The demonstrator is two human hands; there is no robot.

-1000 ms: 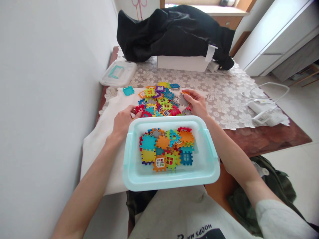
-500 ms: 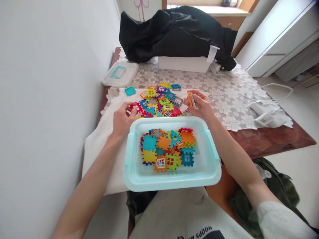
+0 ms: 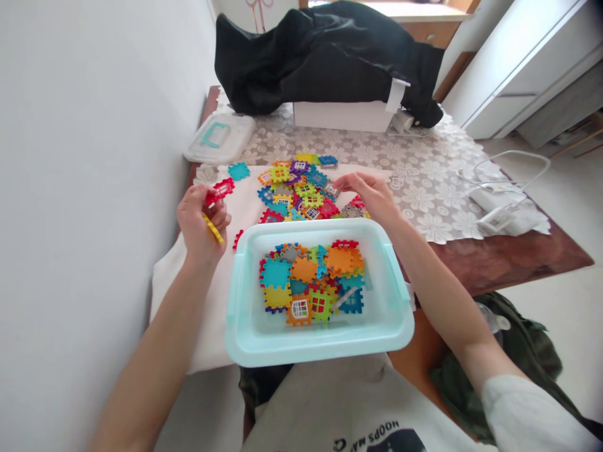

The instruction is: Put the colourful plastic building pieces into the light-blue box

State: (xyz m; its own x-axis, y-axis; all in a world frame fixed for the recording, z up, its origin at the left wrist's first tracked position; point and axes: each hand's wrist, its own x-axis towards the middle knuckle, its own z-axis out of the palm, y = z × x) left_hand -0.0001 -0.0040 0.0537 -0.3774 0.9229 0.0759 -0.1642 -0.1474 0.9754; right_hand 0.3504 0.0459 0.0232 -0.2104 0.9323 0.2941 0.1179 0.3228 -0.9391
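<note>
- The left hand is pinching a red piece between its fingertips and is also holding a yellow piece lower in its grip, left of the pile.
- The right hand is hanging at the pile's right side, its fingers bent together beside a grey piece; whether they are gripping anything, I cannot tell.
- The pile of coloured pieces is lying on a white cloth, just beyond the tub.
- The tub is standing at the near side, between the forearms, and is holding more pieces on its floor.
- A turquoise piece is lying apart, at the pile's far left.
- The lid is resting flat at the far left.
- A black cover is lying over a white box at the far side.
</note>
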